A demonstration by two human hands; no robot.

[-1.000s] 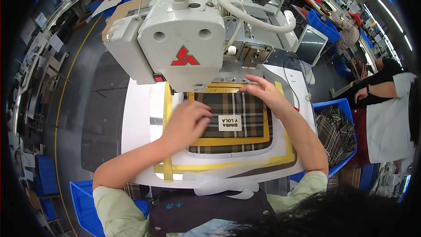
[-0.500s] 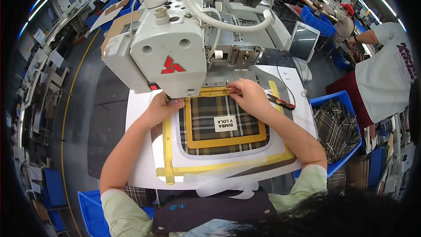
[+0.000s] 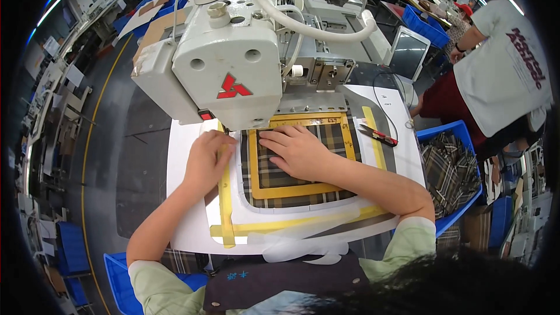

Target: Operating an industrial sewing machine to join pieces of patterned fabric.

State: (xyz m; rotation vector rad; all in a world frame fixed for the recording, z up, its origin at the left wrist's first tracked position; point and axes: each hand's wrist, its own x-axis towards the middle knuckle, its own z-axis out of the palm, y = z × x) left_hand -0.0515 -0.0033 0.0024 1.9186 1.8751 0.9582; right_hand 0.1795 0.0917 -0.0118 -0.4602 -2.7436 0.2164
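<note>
Right hand (image 3: pixel 296 150) flat on plaid fabric (image 3: pixel 271 176), left hand (image 3: pixel 207 162) with grip unclear, machine head (image 3: pixel 228 81) overhanging, red snips (image 3: pixel 380 136) nearby

The person wears pale green short sleeves (image 3: pixel 160 286) and a dark apron (image 3: pixel 280 283) with a small blue marking (image 3: pixel 237 275) at left and round, light studs (image 3: pixel 216 304).

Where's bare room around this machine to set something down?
Dark table left of the white sheet; also the sheet's right strip, between red-handled tool and blue bin. Crowded: in front of the machine head, where left hand, right hand, yellow frame and plaid fabric cluster.
</note>
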